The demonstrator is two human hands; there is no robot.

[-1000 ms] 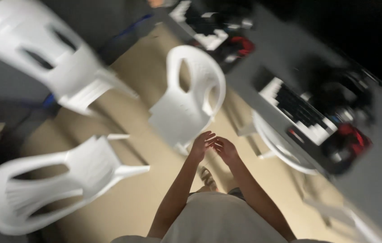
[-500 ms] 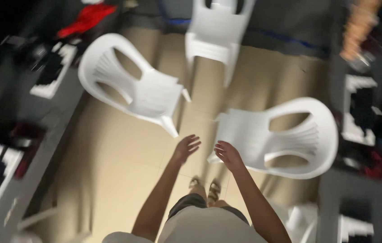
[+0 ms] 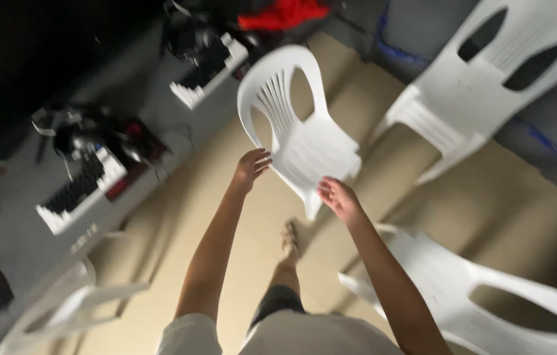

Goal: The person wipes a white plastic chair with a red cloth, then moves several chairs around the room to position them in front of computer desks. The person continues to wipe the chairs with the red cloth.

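Both hands, left hand (image 3: 251,168) and right hand (image 3: 339,199), reach open-fingered and empty toward the white chair (image 3: 305,141) at centre frame; best gripped by both seat edges evenly.

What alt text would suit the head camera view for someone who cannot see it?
A person's left hand and right hand reach, fingers open, toward a white plastic chair on a tan floor. Two more white chairs stand nearby, and keyboards lie on a grey desk.
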